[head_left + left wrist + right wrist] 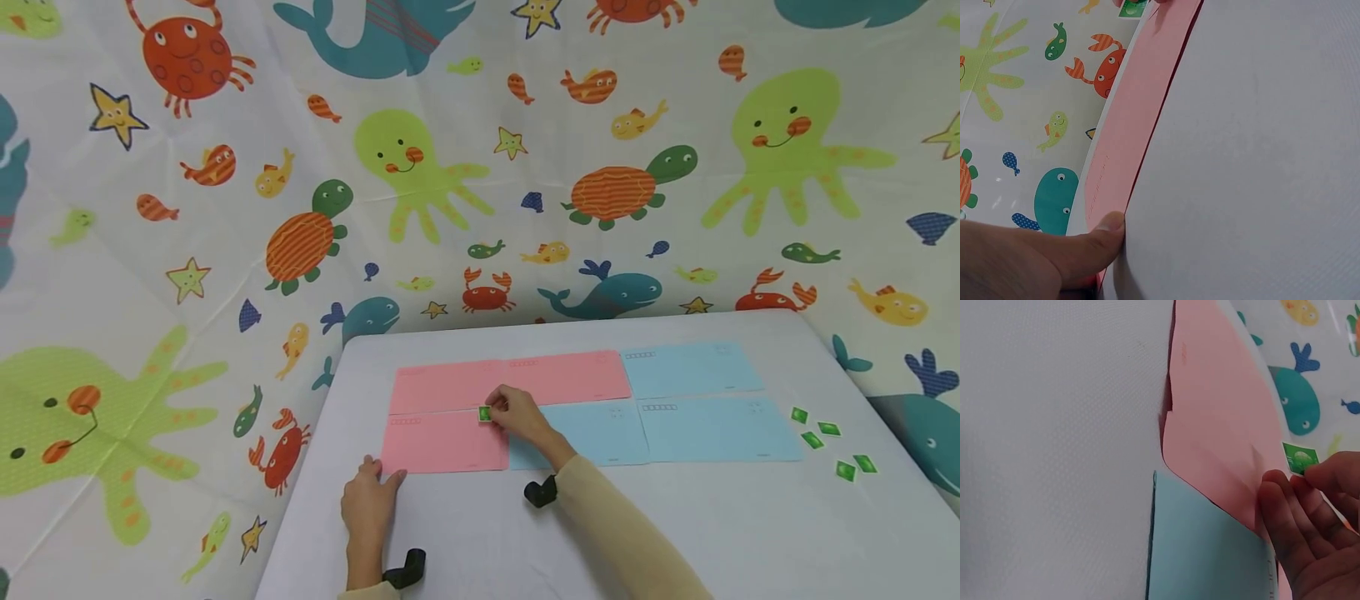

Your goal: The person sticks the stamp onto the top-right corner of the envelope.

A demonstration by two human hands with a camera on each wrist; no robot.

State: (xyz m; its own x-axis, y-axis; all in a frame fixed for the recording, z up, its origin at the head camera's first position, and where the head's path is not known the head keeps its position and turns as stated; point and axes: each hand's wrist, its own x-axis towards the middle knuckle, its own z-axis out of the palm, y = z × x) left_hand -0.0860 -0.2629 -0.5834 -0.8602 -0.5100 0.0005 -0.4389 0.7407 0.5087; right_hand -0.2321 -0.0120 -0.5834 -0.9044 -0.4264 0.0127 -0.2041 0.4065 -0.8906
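Note:
Between thumb and fingertip, my right hand (516, 414) pinches a small green stamp (1300, 459) by its edge. It is held over the upper right corner of the front-left pink envelope (442, 446), and other fingertips of that hand rest near the envelope's surface. At this envelope's lower left corner lies my left hand (369, 502). Its thumb (1108, 226) touches the near edge, while its other fingers reach along the left side. In the left wrist view those fingers are mostly hidden.
Two more pink envelopes (442, 387) lie in the back row, with a blue envelope (690, 369) to their right. Two blue envelopes (720, 431) continue the front row. Several green stamps (846, 471) are scattered at the right on the white table (480, 542). A sea-animal cloth (465, 192) hangs behind.

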